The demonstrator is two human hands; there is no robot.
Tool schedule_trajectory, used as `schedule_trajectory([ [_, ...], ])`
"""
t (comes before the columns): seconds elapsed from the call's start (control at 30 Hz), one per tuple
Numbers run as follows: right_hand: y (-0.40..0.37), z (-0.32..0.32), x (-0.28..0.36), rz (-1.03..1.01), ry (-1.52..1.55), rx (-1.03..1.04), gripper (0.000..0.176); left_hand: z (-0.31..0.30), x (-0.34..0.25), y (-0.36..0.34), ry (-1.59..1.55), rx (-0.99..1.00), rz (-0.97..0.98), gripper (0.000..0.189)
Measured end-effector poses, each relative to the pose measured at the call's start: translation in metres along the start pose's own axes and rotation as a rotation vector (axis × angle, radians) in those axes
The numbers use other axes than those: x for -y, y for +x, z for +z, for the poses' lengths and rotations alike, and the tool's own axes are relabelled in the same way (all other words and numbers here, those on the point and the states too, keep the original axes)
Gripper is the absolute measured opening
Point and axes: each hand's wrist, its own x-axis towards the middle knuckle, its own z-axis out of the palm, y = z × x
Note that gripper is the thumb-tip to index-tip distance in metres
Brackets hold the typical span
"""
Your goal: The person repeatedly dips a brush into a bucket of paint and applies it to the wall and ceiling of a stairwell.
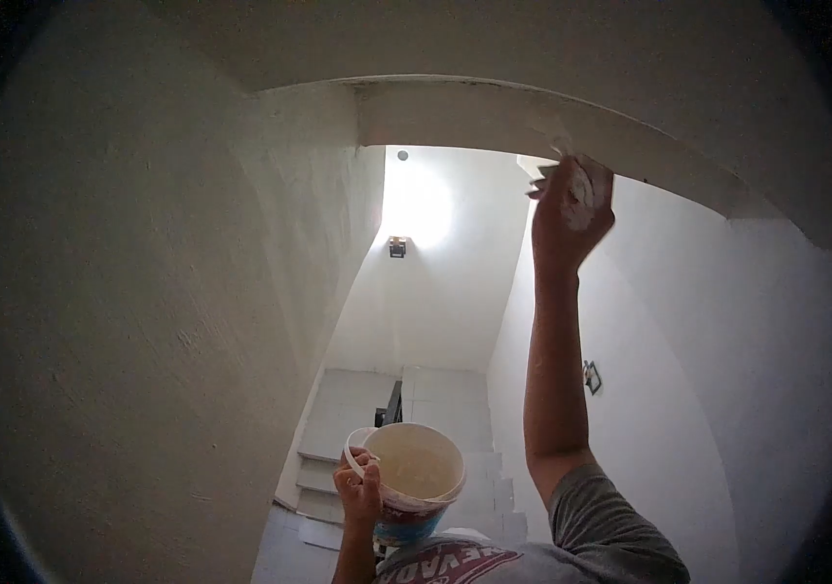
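My right hand is raised overhead, its arm straight up, and grips a putty knife smeared with white paste. The blade touches the lower edge of a white concrete beam. My left hand is low at the bottom centre. It holds a white plastic bucket by its handle at the rim. The bucket has a printed band around its outside and pale paste inside.
A rough plastered wall fills the left side. A smooth white wall with a small switch box stands at the right. Below, tiled stairs go down to a landing. A lit wall lamp glows on the far wall.
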Motion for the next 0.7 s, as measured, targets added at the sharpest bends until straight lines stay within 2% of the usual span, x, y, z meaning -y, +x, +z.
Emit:
schedule_trajectory([
  [0.07,-0.011,-0.001,0.000,0.020,0.049,-0.008,0.012,0.006,-0.017,0.003,-0.061,-0.068,0.006,0.034],
  [0.17,-0.035,0.034,-0.007,-0.045,-0.004,0.205,0.012,0.001,-0.027,0.007,-0.056,0.009,0.075,0.036],
  [0.23,-0.048,0.065,0.006,-0.254,0.005,0.354,0.015,0.001,-0.024,0.008,-0.070,0.014,0.127,0.037],
  [0.3,-0.053,0.089,0.019,-0.132,0.205,0.517,0.021,-0.001,-0.029,0.009,-0.075,0.020,0.168,0.038],
  [0.33,-0.054,0.093,0.023,-0.078,0.288,0.560,0.014,-0.004,-0.030,0.011,-0.082,0.056,0.162,0.037],
  [0.4,-0.052,0.100,0.005,0.041,0.417,0.610,0.015,-0.003,-0.030,0.013,-0.083,0.091,0.141,0.036],
  [0.47,-0.044,0.088,-0.015,0.066,0.496,0.460,0.016,-0.001,-0.026,0.013,-0.083,0.070,0.152,0.032],
  [0.5,-0.037,0.077,-0.017,0.015,0.376,0.341,0.018,-0.001,-0.027,0.012,-0.082,0.061,0.147,0.032],
  [0.6,-0.031,0.051,-0.005,0.161,0.402,0.149,0.013,0.002,-0.029,0.007,-0.013,0.037,0.027,0.033],
  [0.63,-0.038,0.055,-0.010,0.086,0.326,0.159,0.008,0.003,-0.025,0.004,-0.024,0.002,-0.003,0.034],
  [0.7,-0.052,0.071,-0.007,0.034,0.396,0.233,0.006,0.003,-0.022,0.000,-0.025,-0.028,-0.039,0.036],
])
